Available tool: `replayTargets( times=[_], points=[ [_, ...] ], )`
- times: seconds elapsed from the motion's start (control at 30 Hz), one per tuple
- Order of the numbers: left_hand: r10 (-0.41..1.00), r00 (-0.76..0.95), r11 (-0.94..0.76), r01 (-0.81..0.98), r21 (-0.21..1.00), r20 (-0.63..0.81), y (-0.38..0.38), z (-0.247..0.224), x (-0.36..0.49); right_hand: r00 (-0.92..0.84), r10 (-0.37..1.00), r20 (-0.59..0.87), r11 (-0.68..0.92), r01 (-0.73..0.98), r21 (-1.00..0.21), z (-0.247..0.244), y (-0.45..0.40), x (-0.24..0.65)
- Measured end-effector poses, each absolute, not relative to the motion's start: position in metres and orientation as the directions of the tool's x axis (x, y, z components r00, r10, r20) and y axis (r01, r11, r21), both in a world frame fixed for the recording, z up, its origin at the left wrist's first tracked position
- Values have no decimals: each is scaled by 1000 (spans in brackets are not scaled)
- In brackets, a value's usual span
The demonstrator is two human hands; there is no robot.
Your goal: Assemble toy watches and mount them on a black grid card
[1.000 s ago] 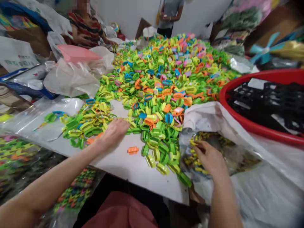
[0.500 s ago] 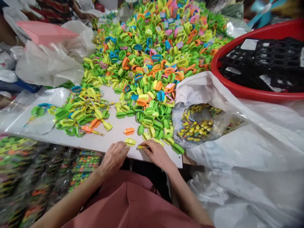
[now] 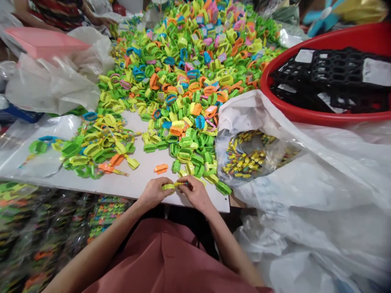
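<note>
Red round plastic basin [image 3: 305,116]: black lattice frames [image 3: 330,77] are stacked inside. Clear plastic bag [image 3: 275,156]: small yellow pieces [image 3: 244,160] are held. Yellow-green plastic clip [image 3: 168,186]: pinched between left hand [image 3: 155,192] and right hand [image 3: 195,193] at white table's [image 3: 146,181] near edge.

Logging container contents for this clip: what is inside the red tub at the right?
The red tub holds stacked black plastic grid pieces with a few white labels on them. Whatever lies below them, and the tub's bottom, is covered.
</note>
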State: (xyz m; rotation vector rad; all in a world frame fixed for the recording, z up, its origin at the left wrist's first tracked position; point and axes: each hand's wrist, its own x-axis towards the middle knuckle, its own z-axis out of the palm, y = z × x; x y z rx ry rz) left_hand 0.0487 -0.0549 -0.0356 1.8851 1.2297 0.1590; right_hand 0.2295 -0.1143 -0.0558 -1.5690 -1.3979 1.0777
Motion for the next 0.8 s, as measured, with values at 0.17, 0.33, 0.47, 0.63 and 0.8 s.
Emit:
replayTargets(
  times=[0.17,0.33,0.47,0.63,0.8],
  points=[
    [795,529,-99,596,796,-297,-59,-34,54,55,985,-162,-170,216,-961,-61,-114,235],
    [801,532,-145,617,773,-275,-64,-31,61,81,989,-127,-144,248,-958,-59,-118,237],
    [790,535,-141,632,762,-298,-67,-28,63,22,999,-37,-42,291,-956,-54,-123,239],
    [772,545,-116,626,771,-326,-68,-25,64,-117,991,59,95,332,-938,-43,-124,245],
    [758,574,-245,690,681,-309,-85,-31,63,-244,970,-7,94,397,-913,-34,-130,250]
  ],
)
